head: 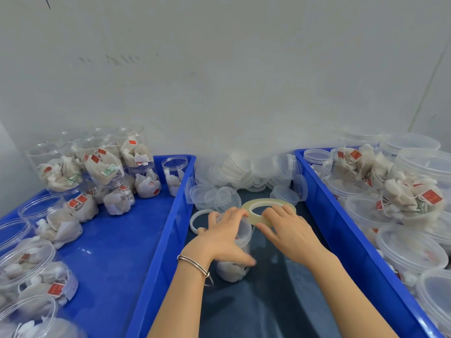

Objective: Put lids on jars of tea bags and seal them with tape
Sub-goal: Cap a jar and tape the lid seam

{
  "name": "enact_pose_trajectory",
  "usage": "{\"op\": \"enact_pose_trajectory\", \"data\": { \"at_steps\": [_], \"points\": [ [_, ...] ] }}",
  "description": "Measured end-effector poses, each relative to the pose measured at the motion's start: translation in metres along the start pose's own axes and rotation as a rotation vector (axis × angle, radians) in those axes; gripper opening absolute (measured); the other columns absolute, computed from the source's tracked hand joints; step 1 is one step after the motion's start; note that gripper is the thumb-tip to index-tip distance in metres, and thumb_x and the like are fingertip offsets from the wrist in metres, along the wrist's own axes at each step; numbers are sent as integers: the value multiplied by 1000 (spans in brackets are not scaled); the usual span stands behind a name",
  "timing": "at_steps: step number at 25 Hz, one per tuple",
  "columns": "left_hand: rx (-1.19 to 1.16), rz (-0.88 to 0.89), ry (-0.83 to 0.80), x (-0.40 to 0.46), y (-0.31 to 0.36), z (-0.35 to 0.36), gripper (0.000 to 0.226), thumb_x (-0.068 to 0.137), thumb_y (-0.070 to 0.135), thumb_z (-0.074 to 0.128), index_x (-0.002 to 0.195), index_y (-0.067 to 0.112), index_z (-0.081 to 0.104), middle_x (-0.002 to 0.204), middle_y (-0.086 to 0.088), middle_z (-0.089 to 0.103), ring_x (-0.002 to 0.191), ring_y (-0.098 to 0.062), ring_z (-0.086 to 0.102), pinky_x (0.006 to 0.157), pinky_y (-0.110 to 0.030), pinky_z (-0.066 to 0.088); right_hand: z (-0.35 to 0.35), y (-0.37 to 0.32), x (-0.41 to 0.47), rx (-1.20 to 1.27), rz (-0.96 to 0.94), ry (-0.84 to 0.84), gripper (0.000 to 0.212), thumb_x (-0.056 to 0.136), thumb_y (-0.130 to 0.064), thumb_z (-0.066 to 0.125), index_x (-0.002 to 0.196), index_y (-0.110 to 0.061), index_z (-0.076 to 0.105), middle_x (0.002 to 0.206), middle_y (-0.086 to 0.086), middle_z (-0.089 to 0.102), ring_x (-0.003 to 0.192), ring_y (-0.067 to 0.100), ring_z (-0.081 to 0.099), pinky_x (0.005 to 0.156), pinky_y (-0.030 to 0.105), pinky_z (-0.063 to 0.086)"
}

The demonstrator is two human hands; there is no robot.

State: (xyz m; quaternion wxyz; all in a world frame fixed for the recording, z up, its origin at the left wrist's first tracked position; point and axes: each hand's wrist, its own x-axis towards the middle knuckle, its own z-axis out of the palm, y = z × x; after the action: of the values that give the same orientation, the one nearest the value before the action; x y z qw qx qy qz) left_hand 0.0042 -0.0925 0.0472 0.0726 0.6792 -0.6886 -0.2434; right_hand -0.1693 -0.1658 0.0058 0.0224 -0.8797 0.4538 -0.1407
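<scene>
A clear jar [235, 262] with tea bags inside stands on the dark cloth [280, 301] between two blue trays. My left hand [225, 234] grips it from above, fingers curled over its translucent lid [244, 226]. My right hand [286, 226] holds a roll of clear tape [268, 206] right beside the lid's rim, thumb under the roll. Whether tape is stuck to the jar I cannot tell.
The left blue tray [117, 240] holds several open jars of tea bags. The right blue tray [341, 228] holds several lidded jars. Loose lids [246, 174] are piled against the wall, and a second, smaller tape roll [196, 222] lies left of my hand.
</scene>
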Motion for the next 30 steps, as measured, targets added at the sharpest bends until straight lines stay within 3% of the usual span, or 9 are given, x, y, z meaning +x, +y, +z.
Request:
{"op": "enact_pose_trajectory", "data": {
  "at_steps": [2, 3, 6, 10, 12, 16, 22, 30],
  "points": [
    [-54, -36, 98, 3, 2, 9, 66, 77, 67, 61, 129, 44, 28, 138, 24, 26, 129, -14, 15, 98, -46, 25, 0, 0, 1, 20, 1, 6, 34, 97, -54, 31, 109, -26, 48, 107, -14, 46, 103, 11, 39, 82, 30, 39],
    [-73, -59, 177, 5, 5, 15, 57, 80, 72, 52, 125, 45, 32, 139, 25, 29, 129, -14, 17, 99, -49, 25, -1, -1, 2, 21, -6, 3, 34, 97, -53, 32, 111, -27, 48, 108, -14, 47, 104, 11, 39, 82, 30, 39],
    [-40, -95, 388, 8, 7, 24, 33, 89, 65, 42, 116, 44, 39, 131, 24, 42, 126, -15, 28, 97, -51, 35, -4, -3, 6, -1, -46, -2, 34, 98, -52, 32, 113, -27, 49, 110, -14, 47, 106, 11, 39, 87, 30, 38],
    [-8, -113, 301, 14, 15, 16, 24, 92, 46, 49, 111, 35, 40, 123, 15, 47, 124, -21, 34, 99, -56, 34, -7, -6, 2, 33, -38, 27, 32, 98, -50, 33, 108, -25, 49, 103, -15, 44, 104, 10, 37, 89, 31, 36],
    [91, -187, 380, 17, 31, 24, 23, 93, 38, 44, 113, 27, 38, 123, 7, 46, 126, -30, 34, 101, -62, 27, -5, -8, -1, 26, -13, 47, 28, 99, -46, 34, 108, -24, 49, 104, -13, 44, 106, 10, 37, 91, 32, 36],
    [122, -131, 590, 16, 27, 40, 21, 94, 40, 42, 112, 28, 38, 116, 11, 48, 122, -25, 38, 100, -46, 31, -2, -13, -3, 26, 15, 83, 29, 99, -47, 32, 108, -24, 48, 105, -12, 45, 106, 10, 37, 91, 33, 35],
    [87, -90, 638, 16, 22, 42, 22, 95, 41, 45, 113, 29, 43, 116, 14, 50, 116, -19, 40, 95, -40, 31, -2, -17, -18, 80, 130, 84, 30, 98, -52, 32, 101, -26, 46, 100, -17, 41, 106, 8, 37, 88, 34, 33],
    [86, -73, 622, 16, 22, 40, 18, 95, 41, 45, 109, 30, 44, 117, 14, 50, 115, -16, 40, 95, -39, 30, 0, -41, -36, -29, 311, 223, 32, 98, -51, 32, 100, -24, 49, 102, -13, 45, 104, 14, 42, 82, 37, 29]
  ]
}}
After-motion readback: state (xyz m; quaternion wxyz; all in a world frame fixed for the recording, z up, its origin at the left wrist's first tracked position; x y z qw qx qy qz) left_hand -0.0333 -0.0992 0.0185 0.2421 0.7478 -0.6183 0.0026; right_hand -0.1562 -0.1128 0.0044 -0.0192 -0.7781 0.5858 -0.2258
